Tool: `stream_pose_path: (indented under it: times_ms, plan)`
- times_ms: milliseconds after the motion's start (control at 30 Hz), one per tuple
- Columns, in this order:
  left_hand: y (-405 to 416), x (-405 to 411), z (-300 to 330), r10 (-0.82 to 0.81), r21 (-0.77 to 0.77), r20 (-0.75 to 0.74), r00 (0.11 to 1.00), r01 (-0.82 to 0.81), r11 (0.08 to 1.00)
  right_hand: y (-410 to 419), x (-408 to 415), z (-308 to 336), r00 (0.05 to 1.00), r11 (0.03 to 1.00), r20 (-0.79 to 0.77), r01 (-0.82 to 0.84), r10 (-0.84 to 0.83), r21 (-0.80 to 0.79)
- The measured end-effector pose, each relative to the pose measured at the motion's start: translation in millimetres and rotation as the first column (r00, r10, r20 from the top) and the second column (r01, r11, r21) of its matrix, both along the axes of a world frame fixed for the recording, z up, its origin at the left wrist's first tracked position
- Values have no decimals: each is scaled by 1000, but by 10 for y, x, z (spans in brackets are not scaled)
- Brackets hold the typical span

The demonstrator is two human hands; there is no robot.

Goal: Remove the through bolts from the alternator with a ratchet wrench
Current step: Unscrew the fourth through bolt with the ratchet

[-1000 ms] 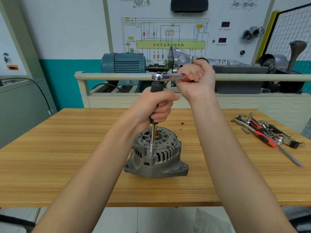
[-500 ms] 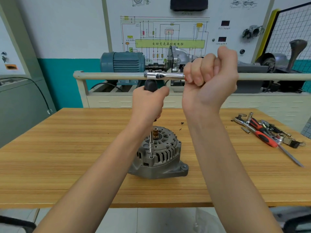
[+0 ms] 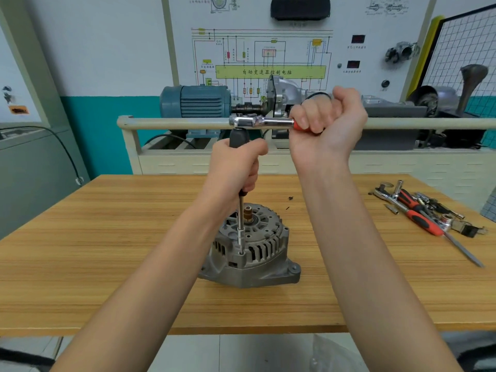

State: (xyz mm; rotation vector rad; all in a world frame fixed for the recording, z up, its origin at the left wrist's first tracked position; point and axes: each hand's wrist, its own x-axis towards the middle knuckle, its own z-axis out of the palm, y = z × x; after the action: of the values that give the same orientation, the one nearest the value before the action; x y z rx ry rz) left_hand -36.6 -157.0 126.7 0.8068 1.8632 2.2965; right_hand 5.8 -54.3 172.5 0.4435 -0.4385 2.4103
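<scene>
the alternator [image 3: 249, 253] sits flat on the wooden table [image 3: 107, 251], shaft end up. the ratchet wrench [image 3: 261, 121] lies level, handle pointing right, clenched in the right hand [image 3: 326, 124]. its extension bar [image 3: 241, 226] stands upright on a bolt near the rim, the left hand [image 3: 236, 167] wrapped round its black grip.
</scene>
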Motion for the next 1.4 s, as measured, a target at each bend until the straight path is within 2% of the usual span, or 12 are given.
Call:
stream_pose_path:
  times_ms: [167,267,367,467,567,700,833,967,1067,1133,1267,1400]
  plan:
    - [91,27,-26,232,31,-28,972,-231,972,-362,226,-43,899,887,-194,426,-393,180]
    - [64,34,-51,198,25,-61,978,-197,980,-437,266,-79,856,846,-277,495,-436,198]
    - [-71,8,-19,2,-49,-103,995,-7,999,-279,240,-15,934,921,-186,339,-306,189]
    - [-207,-55,64,-318,-143,-85,944,305,942,-43,120,47,999,995,-34,13,-10,101]
    - [-202,-45,82,-493,-158,-26,869,484,861,85,-44,29,951,947,13,-307,310,-96]
    - [-111,-30,53,-344,-100,14,939,343,934,99,-111,-9,969,962,26,-239,245,-135]
    - [-11,4,29,-22,-36,25,999,23,999,-36,29,3,1000,1000,-11,10,-10,29]
    - [88,15,-6,231,16,32,973,-231,973,-287,195,-21,939,918,-146,336,-310,212]
    - [79,17,-28,204,2,-5,979,-204,979,-383,255,-67,873,847,-268,472,-408,247]
    - [4,9,-30,92,-47,-58,994,-94,994,-334,263,-51,900,875,-249,416,-358,246]
    - [-208,-88,74,-257,-205,-115,959,231,951,-62,153,18,994,985,-53,106,-99,136]
    - [-174,-83,106,-423,-125,-51,905,414,902,92,-89,29,976,976,57,-208,212,-62]
